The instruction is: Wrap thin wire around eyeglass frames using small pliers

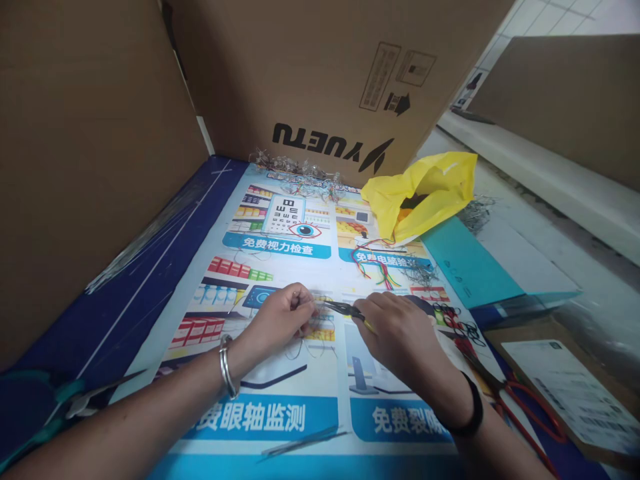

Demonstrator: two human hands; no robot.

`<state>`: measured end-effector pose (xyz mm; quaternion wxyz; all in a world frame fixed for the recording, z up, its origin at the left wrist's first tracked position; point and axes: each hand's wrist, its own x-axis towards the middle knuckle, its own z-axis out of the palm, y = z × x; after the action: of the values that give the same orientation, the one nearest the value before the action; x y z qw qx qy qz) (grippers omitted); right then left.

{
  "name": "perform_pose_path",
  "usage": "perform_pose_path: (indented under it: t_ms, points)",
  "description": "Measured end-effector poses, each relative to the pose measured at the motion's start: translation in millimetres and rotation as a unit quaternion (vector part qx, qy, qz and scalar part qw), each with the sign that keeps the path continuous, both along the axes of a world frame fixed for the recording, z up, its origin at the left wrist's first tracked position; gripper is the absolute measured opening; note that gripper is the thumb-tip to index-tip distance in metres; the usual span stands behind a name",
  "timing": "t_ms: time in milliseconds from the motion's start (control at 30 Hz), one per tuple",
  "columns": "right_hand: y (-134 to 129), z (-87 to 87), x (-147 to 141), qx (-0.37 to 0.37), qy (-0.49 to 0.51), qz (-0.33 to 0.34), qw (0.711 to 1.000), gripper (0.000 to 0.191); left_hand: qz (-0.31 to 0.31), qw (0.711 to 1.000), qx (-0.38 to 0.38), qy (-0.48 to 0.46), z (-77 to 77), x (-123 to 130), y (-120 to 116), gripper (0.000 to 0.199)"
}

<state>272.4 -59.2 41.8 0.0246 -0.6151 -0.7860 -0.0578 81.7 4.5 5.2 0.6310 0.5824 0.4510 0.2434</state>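
My left hand (283, 315), with a silver bangle on the wrist, pinches a thin wire whose fine loops hang below the fingers. My right hand (400, 337), wearing a black wrist band, is wrapped around the yellow-edged handles of needle-nose pliers (344, 308). The dark jaws point left and reach the left fingertips. Whether they clamp the wire is too small to tell. Both hands are above a printed poster (320, 373) spread over the work surface. Coloured cords (385, 275) and a tangle of thin wire pieces (419, 270) lie beyond the right hand.
Cardboard walls (310, 80) stand behind and at left. A yellow bag (425, 190) and turquoise box (475, 263) lie at right, near red-handled scissors (537, 407). Teal-handled scissors (67, 400) sit at left. Straight wires (303, 443) are in front; clear beaded pieces (300, 170) at the back.
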Motion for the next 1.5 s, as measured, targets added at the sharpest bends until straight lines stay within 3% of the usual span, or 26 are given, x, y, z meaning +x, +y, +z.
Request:
perform_pose_path:
  t_ms: [367,700,1100,1500]
  points:
    - [0.9,-2.7,-0.6,0.003,0.007,0.01,1.0,0.008,0.01,0.997,-0.057,-0.045,0.7,1.1,1.2,0.014]
    - [-1.5,-6.2,-10.0,0.097,-0.046,0.011,0.994,0.012,0.044,0.966,-0.159,-0.197,0.5,0.0,-2.3,0.017]
    - [-0.4,2.5,-18.5,0.114,-0.044,0.001,0.993,0.011,0.077,0.953,-0.163,-0.241,4.1,-0.5,-5.7,0.015]
    - [-2.5,2.1,-16.5,0.072,0.023,-0.002,0.997,0.013,0.086,0.949,-0.154,-0.262,1.1,0.4,-5.5,0.011]
